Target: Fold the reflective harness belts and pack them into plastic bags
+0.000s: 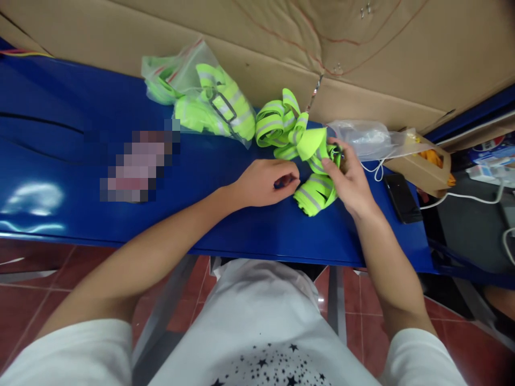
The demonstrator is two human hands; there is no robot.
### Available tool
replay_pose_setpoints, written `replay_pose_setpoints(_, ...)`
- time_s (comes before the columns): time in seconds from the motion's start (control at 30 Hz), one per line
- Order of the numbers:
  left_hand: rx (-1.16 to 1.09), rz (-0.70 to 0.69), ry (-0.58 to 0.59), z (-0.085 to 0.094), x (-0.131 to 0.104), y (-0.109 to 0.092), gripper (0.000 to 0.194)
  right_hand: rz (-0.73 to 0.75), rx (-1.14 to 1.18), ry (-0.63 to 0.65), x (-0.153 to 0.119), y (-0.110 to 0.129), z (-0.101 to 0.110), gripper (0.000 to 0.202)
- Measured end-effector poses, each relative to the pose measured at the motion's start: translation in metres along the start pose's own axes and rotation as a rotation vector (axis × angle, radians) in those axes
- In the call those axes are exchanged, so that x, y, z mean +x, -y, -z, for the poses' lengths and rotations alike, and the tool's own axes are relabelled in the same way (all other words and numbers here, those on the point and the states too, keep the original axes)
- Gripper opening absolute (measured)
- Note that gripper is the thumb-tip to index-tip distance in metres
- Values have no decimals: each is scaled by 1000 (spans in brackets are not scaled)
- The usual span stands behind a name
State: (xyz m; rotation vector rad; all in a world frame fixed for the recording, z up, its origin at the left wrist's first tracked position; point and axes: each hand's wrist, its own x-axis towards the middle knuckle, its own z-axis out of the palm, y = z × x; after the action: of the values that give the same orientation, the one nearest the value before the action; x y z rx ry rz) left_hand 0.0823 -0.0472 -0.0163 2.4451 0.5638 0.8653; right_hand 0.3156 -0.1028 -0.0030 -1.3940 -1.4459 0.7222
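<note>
A bundle of neon-green reflective straps with grey stripes lies on the blue table. My right hand grips the right side of this bundle, thumb on top of the fabric. My left hand rests on the table just left of the bundle's lower folded end, fingers curled in with the tips close to the fabric. Whether those fingers pinch something small is not clear.
A clear plastic bag holding more green reflective straps lies at the back. Another clear bag, a brown paper box, a black phone and white cables sit at the right. Cardboard lines the far edge.
</note>
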Motion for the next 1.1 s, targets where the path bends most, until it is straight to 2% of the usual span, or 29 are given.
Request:
replay_pose_setpoints(0.1, -109, -1, 55, -7, 0, -8, 22, -81, 407, -87, 3, 11, 0, 43)
replay_pose_setpoints(0.2, -111, -55, 52, -12, 1, -10, 41, -164, 625, -96, 1, 23, -4, 30)
replay_pose_setpoints(0.37, -72, -108, 187, -18, -4, -12, 77, -216, 741, -71, -1, 20, -12, 19)
replay_pose_setpoints(0.5, -50, -93, 303, -20, -7, -18, 88, -192, 749, -117, 3, 15, -13, 19)
replay_pose_setpoints(0.63, 22, -52, 325, -14, -6, -22, 78, -210, 795, -140, 5, 15, -11, 18)
replay_pose_setpoints(0.77, 123, 32, 290, -6, -2, -18, 66, -182, 789, -181, 9, 11, -2, 22)
replay_pose_setpoints(1.0, 46, 213, 85, 10, 5, 12, 34, -125, 578, -192, 17, -6, 12, 26)
replay_pose_setpoints(1.1, 64, 292, 106, 20, 3, 23, 34, -90, 506, -179, 18, -10, 12, 38)
